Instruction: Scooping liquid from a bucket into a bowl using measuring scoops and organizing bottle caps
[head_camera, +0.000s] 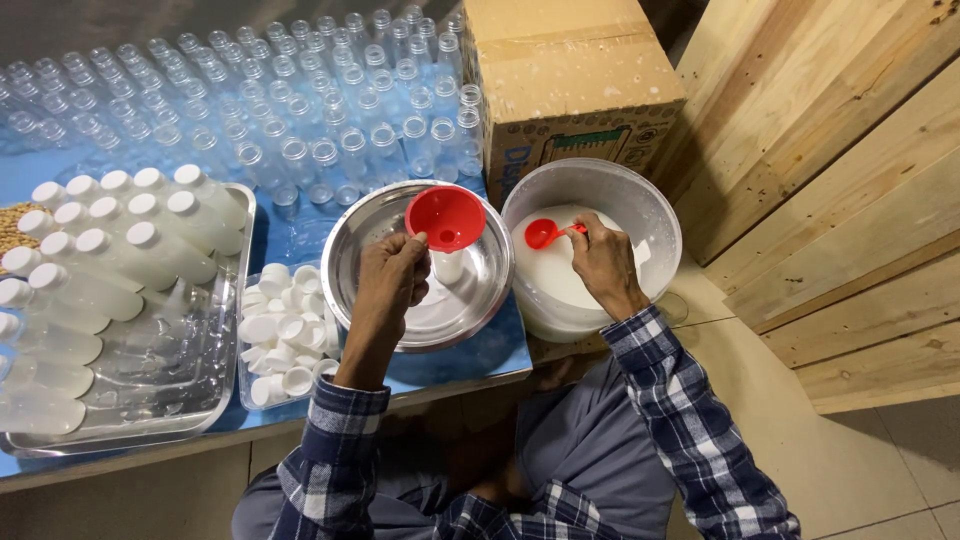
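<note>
Funnel (446, 218), bright red and wide-mouthed, sits in the neck of a small bottle (447, 266) standing in our steel bowl (480, 290), which would catch any spill. Our left hand (392, 280) closes around the bottle at the funnel's seven o'clock, steadying it upright. Our right hand (603, 262) pinches the handle of a red scoop (543, 234), held level over the white liquid in the round tub (640, 205) at three o'clock. White caps (285, 335) wait at eight o'clock; filled bottles (120, 255) lie in a tray at nine.

Blue-and-white plaid sleeves, grey trousers
</note>
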